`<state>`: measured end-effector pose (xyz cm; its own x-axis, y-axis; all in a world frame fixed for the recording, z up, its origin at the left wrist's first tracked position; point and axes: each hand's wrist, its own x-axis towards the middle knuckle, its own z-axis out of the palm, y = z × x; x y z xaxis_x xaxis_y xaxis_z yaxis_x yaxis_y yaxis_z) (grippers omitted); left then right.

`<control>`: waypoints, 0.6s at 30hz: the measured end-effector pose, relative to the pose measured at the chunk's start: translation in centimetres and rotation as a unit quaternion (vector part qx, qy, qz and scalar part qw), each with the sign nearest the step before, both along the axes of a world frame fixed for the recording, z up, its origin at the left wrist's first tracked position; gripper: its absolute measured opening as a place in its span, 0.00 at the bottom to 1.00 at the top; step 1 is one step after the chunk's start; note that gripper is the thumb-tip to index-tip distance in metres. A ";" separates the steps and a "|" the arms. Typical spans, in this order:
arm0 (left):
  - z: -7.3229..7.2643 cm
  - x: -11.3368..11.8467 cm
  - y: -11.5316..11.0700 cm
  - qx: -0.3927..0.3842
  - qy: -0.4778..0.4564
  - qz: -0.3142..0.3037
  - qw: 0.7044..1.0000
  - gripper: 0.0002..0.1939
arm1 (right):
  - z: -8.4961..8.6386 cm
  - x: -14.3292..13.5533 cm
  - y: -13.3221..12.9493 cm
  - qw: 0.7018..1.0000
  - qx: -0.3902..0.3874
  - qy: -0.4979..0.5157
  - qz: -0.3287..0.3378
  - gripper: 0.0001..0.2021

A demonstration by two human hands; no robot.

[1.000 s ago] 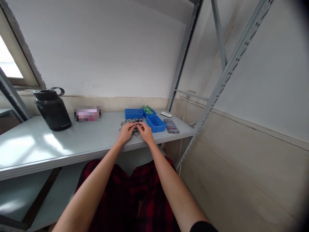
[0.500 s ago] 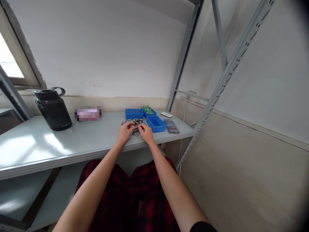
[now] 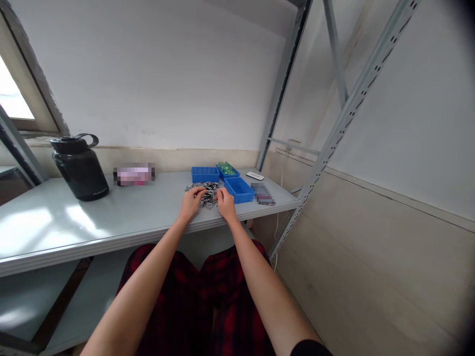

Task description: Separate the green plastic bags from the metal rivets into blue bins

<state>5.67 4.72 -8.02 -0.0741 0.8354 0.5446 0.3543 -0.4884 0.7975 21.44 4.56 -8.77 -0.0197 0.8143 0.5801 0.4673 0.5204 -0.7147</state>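
A heap of thin, shiny metal pieces, too small to name exactly, lies near the table's front edge. My left hand is at the heap's left side, thumb and fingers pinched together over it. At the right side, my right hand has its fingers closed in a pinch beside a blue bin. What either hand pinches is too small to make out. Behind the heap are a divided blue tray and a blue bin holding green pieces.
On the left of the table stands a large dark bottle. A blurred pink item lies near the wall. To the right are a white flat object and a blurred dark item. A metal shelf post rises at the right.
My right hand has moved slightly right, away from my left hand, so the gap between them is wider. My left hand stays nearly in place.
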 end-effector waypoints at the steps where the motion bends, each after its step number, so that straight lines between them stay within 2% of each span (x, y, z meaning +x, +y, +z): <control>1: -0.1 0.0 0.1 0.002 0.004 0.004 1.000 0.11 | 0.0 0.0 0.0 1.000 -0.002 0.003 0.000 0.14; 8: -0.4 0.1 0.4 0.015 0.019 0.003 1.000 0.11 | -0.1 0.0 0.1 1.000 -0.010 0.013 0.001 0.14; 18: 0.0 0.0 -0.1 0.008 0.031 0.009 0.999 0.11 | 0.4 0.1 -0.2 0.999 -0.009 0.024 0.028 0.13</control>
<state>5.69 4.60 -8.04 -0.0556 0.8256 0.5615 0.4115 -0.4935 0.7663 21.52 4.35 -8.41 -0.0380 0.8230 0.5668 0.4033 0.5316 -0.7448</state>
